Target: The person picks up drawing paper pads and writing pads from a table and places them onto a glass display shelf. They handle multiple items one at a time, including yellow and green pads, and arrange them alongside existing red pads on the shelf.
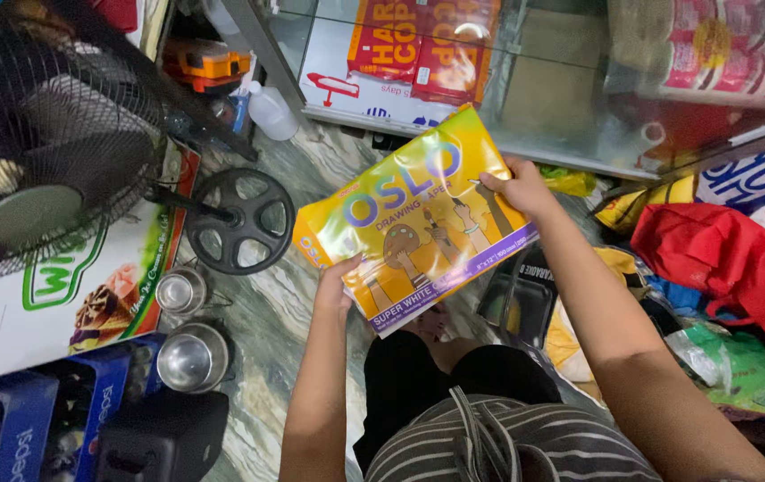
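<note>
A yellow plastic-wrapped pack of drawing paper [413, 219] with a purple band along one edge is held tilted above the marbled floor [266, 312]. My left hand [338, 287] grips its lower left edge. My right hand [516, 186] holds its upper right corner. The wrapper is glossy and reflects light. My striped shirt and dark shorts show below the pack.
A black standing fan [52, 134] with a round base [239, 221] stands at left over a printed carton. Two steel cups [190, 357], blue bottle crates [7, 428], and a black speaker sit lower left. A glass cabinet [534, 80] lies ahead; red and coloured bags [713, 259] pile at right.
</note>
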